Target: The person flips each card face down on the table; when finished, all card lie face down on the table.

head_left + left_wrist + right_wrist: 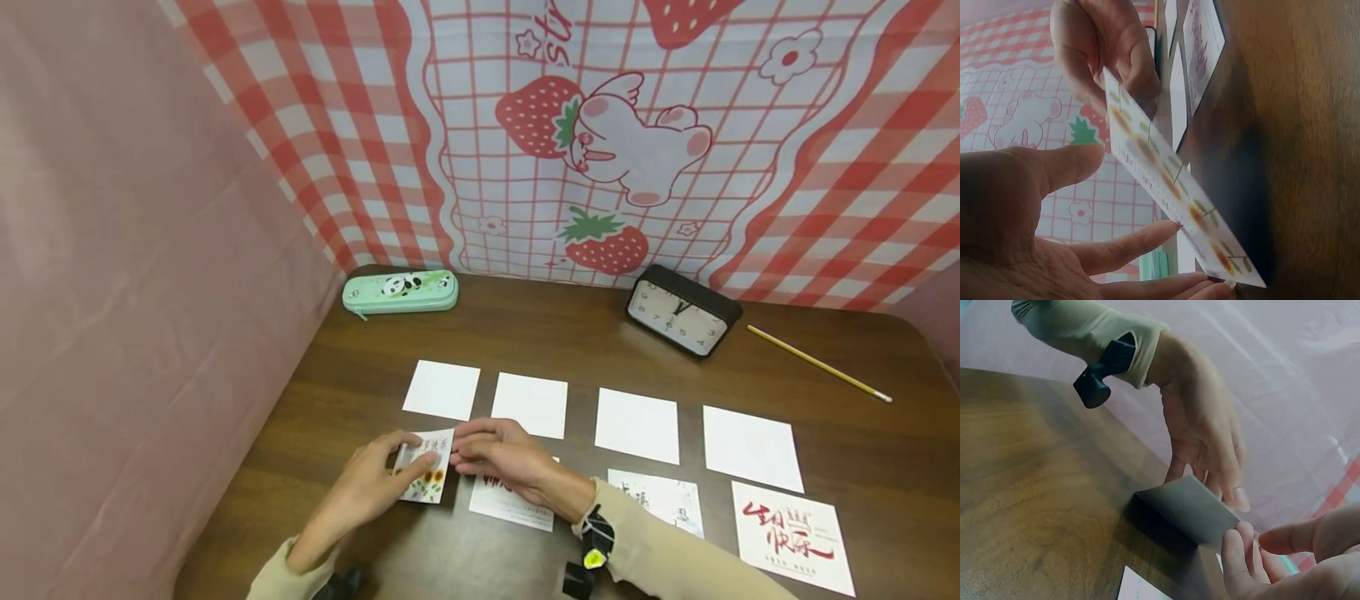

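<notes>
A: In the head view, where is the sunflower card (436,481)?
B: Above the desk (525,329), nearer than the leftmost of four white cards (637,427). The left hand (363,482) holds it, thumb across its face.
A: And the right hand (506,458)?
B: At the card's right edge, over a red-lettered card (513,510). The pencil case (401,293), clock (678,315) and pencil (817,362) lie farther back.
A: What does the left wrist view show?
B: The sunflower card tilted, the left fingers at one edge, the right hand by its far corner.
A: And the right wrist view?
B: The card's plain back, with the right fingertips bunched at a corner. I cannot tell whether they pinch it.
</notes>
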`<state>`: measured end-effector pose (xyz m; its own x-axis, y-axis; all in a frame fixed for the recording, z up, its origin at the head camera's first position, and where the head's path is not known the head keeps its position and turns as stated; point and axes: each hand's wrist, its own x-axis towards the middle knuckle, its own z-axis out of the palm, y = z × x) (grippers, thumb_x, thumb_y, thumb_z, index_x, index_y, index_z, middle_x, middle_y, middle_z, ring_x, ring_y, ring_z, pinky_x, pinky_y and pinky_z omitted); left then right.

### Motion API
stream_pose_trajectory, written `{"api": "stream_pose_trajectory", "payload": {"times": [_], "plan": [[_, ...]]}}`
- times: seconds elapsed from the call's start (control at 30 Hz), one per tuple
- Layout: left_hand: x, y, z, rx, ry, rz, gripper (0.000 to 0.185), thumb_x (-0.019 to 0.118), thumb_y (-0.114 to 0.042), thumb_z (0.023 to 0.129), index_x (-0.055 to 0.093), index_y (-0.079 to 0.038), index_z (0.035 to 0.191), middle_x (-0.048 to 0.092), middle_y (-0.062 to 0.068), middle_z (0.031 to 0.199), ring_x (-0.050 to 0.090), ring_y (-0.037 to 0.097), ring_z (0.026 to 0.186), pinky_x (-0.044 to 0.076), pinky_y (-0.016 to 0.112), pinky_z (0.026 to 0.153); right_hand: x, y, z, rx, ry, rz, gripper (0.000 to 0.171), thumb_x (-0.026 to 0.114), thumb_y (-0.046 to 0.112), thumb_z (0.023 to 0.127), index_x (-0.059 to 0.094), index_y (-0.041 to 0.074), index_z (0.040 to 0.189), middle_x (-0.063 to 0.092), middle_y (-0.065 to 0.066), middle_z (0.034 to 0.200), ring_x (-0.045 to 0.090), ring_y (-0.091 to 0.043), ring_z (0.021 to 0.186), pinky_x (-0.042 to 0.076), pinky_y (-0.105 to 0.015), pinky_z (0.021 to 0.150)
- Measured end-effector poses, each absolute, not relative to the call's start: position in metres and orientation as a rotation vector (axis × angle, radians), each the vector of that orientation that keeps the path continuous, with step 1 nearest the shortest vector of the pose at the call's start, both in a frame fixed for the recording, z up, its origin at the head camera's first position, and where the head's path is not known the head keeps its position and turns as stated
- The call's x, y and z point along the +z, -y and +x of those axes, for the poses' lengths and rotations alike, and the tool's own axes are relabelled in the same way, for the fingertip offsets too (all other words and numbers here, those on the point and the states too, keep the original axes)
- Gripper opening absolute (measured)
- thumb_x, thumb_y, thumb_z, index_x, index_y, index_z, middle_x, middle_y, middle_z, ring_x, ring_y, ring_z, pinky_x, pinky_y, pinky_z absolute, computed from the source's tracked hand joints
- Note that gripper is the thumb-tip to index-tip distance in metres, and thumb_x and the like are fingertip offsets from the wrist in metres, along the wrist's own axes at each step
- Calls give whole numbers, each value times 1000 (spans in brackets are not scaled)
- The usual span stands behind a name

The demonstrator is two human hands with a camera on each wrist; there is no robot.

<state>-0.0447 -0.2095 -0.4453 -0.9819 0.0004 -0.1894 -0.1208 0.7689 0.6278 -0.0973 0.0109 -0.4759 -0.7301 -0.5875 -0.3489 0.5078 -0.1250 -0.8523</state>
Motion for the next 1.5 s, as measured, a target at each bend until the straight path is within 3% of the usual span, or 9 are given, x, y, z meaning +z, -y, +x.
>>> {"api": "stream_pose_trajectory", "payload": {"times": [0.2, 0.33, 0.43, 0.57, 0.8, 0.93, 1.07, 1.23, 1.5], "plan": [[-445, 204, -41, 1063, -2762, -101, 45, 77, -44, 93, 72, -12, 124, 75, 11, 122, 69, 27, 109, 57, 45, 87, -482, -5, -97, -1909, -1426, -104, 34, 61, -3, 99, 54, -16, 130, 75, -8, 99, 73, -10, 85, 64, -23, 84], [-445, 203, -40, 1184, -2687, -96, 44, 76, -41, 95, 70, -12, 129, 74, 14, 128, 73, 30, 113, 62, 43, 86, -484, -2, -95, -1865, -1441, -110, 34, 63, 3, 101, 54, -13, 130, 76, -14, 107, 74, -14, 89, 65, -27, 86], [-443, 204, -40, 1300, -2584, -56, 44, 68, -41, 101, 67, -10, 133, 71, 16, 132, 73, 32, 115, 64, 40, 87, -485, 0, -94, -1824, -1466, -127, 41, 65, 11, 102, 53, -11, 134, 73, -22, 120, 75, -21, 99, 65, -33, 90], [-438, 207, -41, 1507, -2376, 3, 51, 54, -37, 109, 57, 2, 142, 65, 26, 137, 69, 40, 120, 66, 37, 87, -485, 4, -93, -1789, -1496, -140, 53, 68, 22, 102, 50, -10, 140, 66, -28, 131, 73, -31, 111, 64, -38, 93], [-429, 213, -42, 1720, -2202, 25, 53, 42, -32, 114, 50, 10, 144, 64, 36, 131, 71, 38, 115, 66, 35, 84, -481, 7, -93, -1779, -1520, -118, 67, 72, 30, 100, 43, -11, 145, 66, -26, 129, 74, -27, 105, 65, -38, 90], [-424, 219, -43, 1750, -2199, 4, 49, 46, -29, 113, 52, 9, 144, 64, 35, 131, 72, 32, 113, 66, 34, 83, -481, 9, -93, -1763, -1564, -120, 66, 74, 29, 98, 45, -10, 142, 68, -24, 124, 74, -20, 95, 66, -32, 83], [-419, 226, -44, 1761, -2244, -28, 42, 50, -16, 110, 51, 10, 143, 65, 34, 131, 73, 21, 103, 65, 31, 81, -483, 10, -92, -1774, -1611, -109, 57, 76, 18, 96, 48, -9, 138, 68, -19, 116, 72, -17, 87, 66, -28, 76], [-414, 237, -46, 1643, -2463, -64, 33, 55, -3, 103, 60, 7, 134, 72, 24, 111, 69, 7, 82, 62, 24, 68, -486, 8, -93, -1849, -1614, -70, 43, 72, 1, 95, 51, -11, 131, 67, -9, 99, 69, -14, 78, 66, -28, 72], [-424, 252, -52, 1397, -2691, -45, 26, 72, -3, 95, 69, 4, 120, 73, 13, 91, 64, 6, 67, 52, 22, 54, -488, 3, -102, -1848, -1707, -110, 33, 73, -3, 93, 57, -10, 121, 74, -11, 91, 72, -12, 68, 67, -31, 70]]}}
